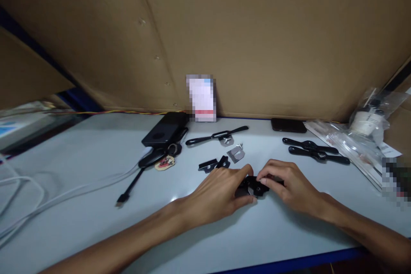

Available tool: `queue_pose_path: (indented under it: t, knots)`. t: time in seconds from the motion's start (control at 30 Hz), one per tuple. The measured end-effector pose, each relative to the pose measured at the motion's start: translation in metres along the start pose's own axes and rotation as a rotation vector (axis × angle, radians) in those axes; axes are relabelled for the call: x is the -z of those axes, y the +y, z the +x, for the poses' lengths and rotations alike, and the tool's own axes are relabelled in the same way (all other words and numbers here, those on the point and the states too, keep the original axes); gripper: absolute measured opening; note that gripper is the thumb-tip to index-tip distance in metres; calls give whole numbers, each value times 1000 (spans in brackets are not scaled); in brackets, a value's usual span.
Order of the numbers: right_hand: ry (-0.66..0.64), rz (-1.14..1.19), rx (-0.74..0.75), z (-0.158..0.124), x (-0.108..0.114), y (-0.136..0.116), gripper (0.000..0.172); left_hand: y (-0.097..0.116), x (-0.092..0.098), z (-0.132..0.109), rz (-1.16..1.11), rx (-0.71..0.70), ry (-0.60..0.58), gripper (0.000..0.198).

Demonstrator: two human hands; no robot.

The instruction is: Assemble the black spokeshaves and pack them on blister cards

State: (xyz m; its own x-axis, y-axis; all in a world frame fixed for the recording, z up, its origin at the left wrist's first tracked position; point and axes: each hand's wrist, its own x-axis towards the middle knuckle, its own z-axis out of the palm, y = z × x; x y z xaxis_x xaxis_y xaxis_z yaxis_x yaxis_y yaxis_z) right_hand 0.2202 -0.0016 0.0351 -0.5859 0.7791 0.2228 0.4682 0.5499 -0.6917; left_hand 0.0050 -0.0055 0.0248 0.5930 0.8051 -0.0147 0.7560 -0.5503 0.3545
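Observation:
A black spokeshave (257,187) is held low over the front of the table, with a dark plate at its middle. My left hand (221,190) grips it from the left, thumb below and fingers above. My right hand (289,184) is closed at its right side, fingertips pressed together on the plate's edge; whether they pinch a small part is hidden. Behind my left hand lie black cap pieces (213,164). Farther back are a grey slotted blade (236,153) with small screws and another spokeshave body (218,135) with a blade and screws beside it.
Two spokeshaves (316,150) lie at the right, near plastic-wrapped material (346,150) and a bagged white container (367,120). A black phone-like slab (289,125) rests against the cardboard wall (257,43). At left are a black box (165,129), keys with a tag (165,162) and white cables (32,197).

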Motion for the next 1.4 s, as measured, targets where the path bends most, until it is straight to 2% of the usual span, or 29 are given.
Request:
queue_pose_path:
  t: [0.1,0.23,0.43,0.57,0.73,0.9,1.0,1.1,1.23,1.3,1.4]
  knots:
    - [49,10,-14,0,-1,-1,14,-1,-1,0,0,1,7,31]
    - [111,10,54,-1,-4,-3,12,-1,-2,0,-38,-10,15,31]
    - [83,-134,128,-4,-12,-3,16,-1,-1,-1,-22,-6,2,36]
    - [104,-212,233,-4,-16,0,20,-1,-1,-1,-20,-8,4,34]
    - [23,-263,372,-1,-11,3,22,-2,-2,0,-24,-24,-3,34]
    - [38,-392,480,-3,-10,3,26,-1,-2,0,6,-14,-10,36]
    - [57,-408,378,-4,-15,1,24,-2,-3,1,6,-22,3,33]
    - [92,-291,223,-3,-24,-2,14,-3,-5,1,-2,-35,22,28]
    - [99,-145,59,1,-31,-5,15,-5,-7,0,-29,-59,35,24]
    - [82,-86,2,3,-25,-6,10,-5,-7,0,-43,-67,44,27]
    - [40,-46,-51,5,-2,-4,4,-4,-5,0,-36,-54,41,32]
